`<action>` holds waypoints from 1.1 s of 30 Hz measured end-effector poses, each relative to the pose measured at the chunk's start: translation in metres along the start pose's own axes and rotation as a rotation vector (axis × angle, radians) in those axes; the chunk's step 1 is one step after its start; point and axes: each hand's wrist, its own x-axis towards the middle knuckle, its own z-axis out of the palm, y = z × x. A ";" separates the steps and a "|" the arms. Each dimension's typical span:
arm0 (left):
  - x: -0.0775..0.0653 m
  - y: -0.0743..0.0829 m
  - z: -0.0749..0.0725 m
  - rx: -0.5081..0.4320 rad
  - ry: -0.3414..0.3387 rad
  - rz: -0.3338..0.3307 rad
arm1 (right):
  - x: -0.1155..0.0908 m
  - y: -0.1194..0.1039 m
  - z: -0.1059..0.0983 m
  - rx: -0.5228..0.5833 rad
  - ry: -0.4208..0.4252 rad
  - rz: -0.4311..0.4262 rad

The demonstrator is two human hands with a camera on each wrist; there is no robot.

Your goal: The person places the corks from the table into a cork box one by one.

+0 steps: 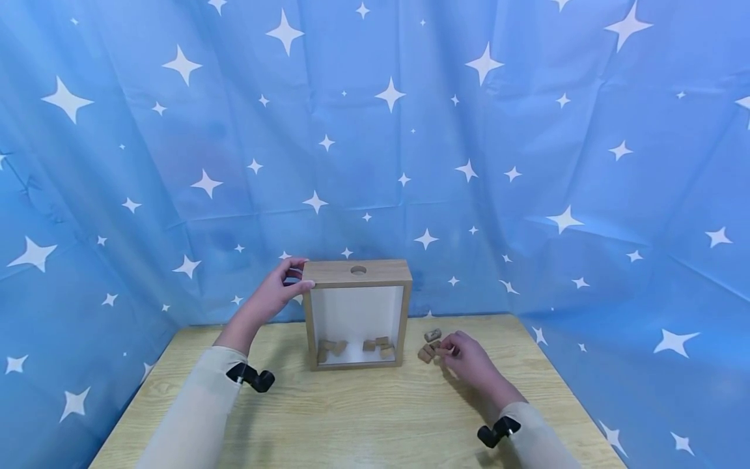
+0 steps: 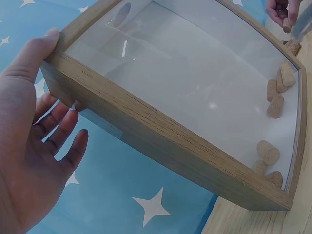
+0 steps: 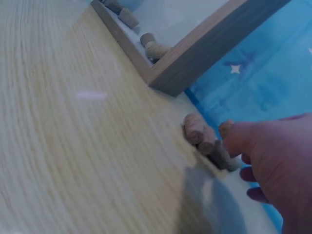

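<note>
A shallow wooden shadow box (image 1: 334, 272) with a clear front and white back stands upright on the table, a round hole in its top. My left hand (image 1: 274, 294) grips its upper left corner, thumb on the front edge and fingers behind. Inside, several wine corks (image 2: 275, 106) lie along the bottom in two groups. To the right of the box, my right hand (image 1: 471, 361) pinches a cork (image 3: 225, 128) between thumb and fingertips. Just beside those fingertips, several loose corks (image 3: 194, 127) lie close together on the table.
The light wood-grain table (image 1: 351, 417) carries the box near its back edge. A blue curtain (image 1: 363, 169) with white stars hangs right behind and on both sides. Black camera mounts sit on both sleeves (image 1: 193, 407).
</note>
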 end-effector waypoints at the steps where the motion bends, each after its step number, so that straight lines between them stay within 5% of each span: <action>1: 0.000 0.000 0.000 0.002 -0.001 0.003 | 0.001 -0.001 -0.001 -0.002 0.000 0.005; 11: 0.000 -0.001 0.000 0.010 -0.001 0.018 | 0.005 -0.011 -0.011 0.027 -0.005 0.085; 33: -0.001 -0.002 0.000 0.007 0.002 0.016 | 0.019 -0.057 -0.033 0.071 0.088 -0.046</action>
